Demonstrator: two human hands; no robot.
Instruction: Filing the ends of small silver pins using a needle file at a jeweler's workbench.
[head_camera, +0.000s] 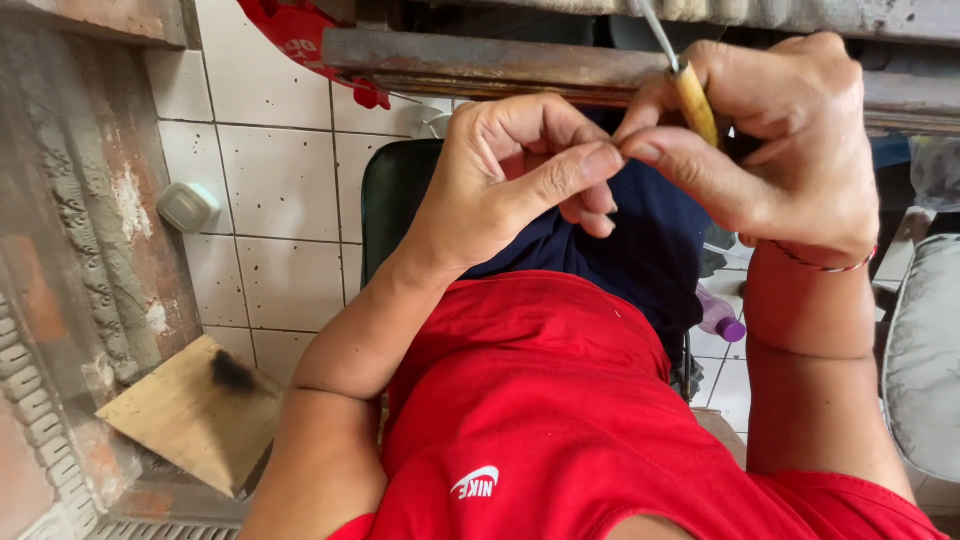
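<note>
Both hands (620, 160) pinch yellow-handled tool (692, 100) w/ fingertips; purple-capped bottle (722, 318), contents unclear.

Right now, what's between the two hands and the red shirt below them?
Head view: dark navy cloth lies between the left hand and right hand above and the red shirt.

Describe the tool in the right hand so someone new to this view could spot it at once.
Start at the rusty metal beam across the top, then drop to the two hands meeting below it. The right hand pinches a slim tool against the left hand. Its yellowish handle and thin grey metal shaft angling upward set it apart.
</note>
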